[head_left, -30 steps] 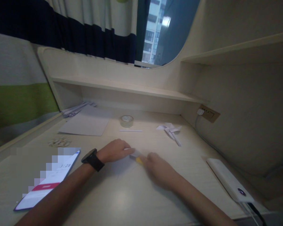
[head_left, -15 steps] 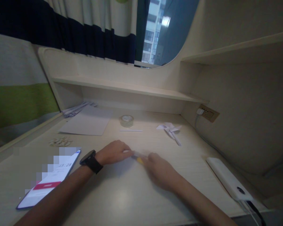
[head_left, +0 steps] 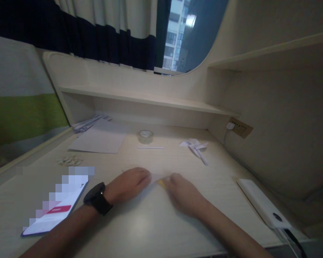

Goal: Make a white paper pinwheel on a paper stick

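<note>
desk (head_left: pixel 140 229) | paper (head_left: pixel 140 172) flat under both hands | left hand (head_left: pixel 129 184) presses paper, fingers flat, not clenched | right hand (head_left: pixel 181 193) grasps yellow tool (head_left: pixel 160 183), tip beside left fingertips | step: marking or cutting, I judge | next: steady paper, straight pull

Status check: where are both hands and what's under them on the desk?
Left hand flat on paper sheet. Right hand holding yellow tool, grip hidden. Tape roll behind, apart.

A small yellow-tipped tool (head_left: pixel 160 183), perhaps a cutter, lies low over a pale paper sheet (head_left: pixel 153 171). The sheet rests flat on the desk.
</note>
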{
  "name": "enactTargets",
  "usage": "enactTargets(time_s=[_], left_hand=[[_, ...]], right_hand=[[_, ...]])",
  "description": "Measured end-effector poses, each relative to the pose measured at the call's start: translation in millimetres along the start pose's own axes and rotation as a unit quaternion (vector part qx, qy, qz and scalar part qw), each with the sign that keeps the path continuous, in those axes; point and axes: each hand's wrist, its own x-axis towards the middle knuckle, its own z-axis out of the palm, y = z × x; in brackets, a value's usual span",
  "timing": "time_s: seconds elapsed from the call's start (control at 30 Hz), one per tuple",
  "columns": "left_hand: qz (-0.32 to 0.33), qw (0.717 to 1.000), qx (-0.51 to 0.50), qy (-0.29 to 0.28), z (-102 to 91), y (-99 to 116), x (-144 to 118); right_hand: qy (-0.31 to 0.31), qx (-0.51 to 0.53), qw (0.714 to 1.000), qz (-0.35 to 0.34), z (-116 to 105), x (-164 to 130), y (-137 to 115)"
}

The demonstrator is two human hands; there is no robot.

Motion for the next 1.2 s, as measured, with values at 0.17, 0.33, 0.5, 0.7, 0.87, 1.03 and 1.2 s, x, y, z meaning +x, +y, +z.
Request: enactTargets(time_s=[0.17, 0.33, 0.5, 0.7, 0.87, 1.03, 1.2], left_hand=[[0.007, 0.998, 0.057, 0.018, 18.7, -1, -3], [-0.022, 0.994, 0.105, 0.018, 42.9, -8, -10], [-0.046, 0.992, 0.115, -0.005, 53.9, -12, -10], [-0.039, 0.994, 0.103, -0.009, 45.4, -10, -10], [-0.030, 0.994, 0.101, -0.022, 36.6, -11, -12], [-0.003, 0.995, 0.095, -0.023, 29.8, -12, -15], [0.004, 0.995, 0.094, -0.031, 29.7, -14, -14]], right_hand=[[-0.012, 0.012, 1.000, -0.001, 0, 1, 4], [-0.003, 0.036, 0.999, -0.014, 1, 1, 8], [0.011, 0.055, 0.998, -0.006, -5, 1, 8], [0.047, 0.065, 0.997, 0.011, -8, 11, 8], [0.010, 0.068, 0.998, 0.010, -5, 10, 12], [-0.011, 0.083, 0.997, 0.002, -7, -1, 25], [-0.002, 0.075, 0.997, -0.004, -5, -6, 32]])
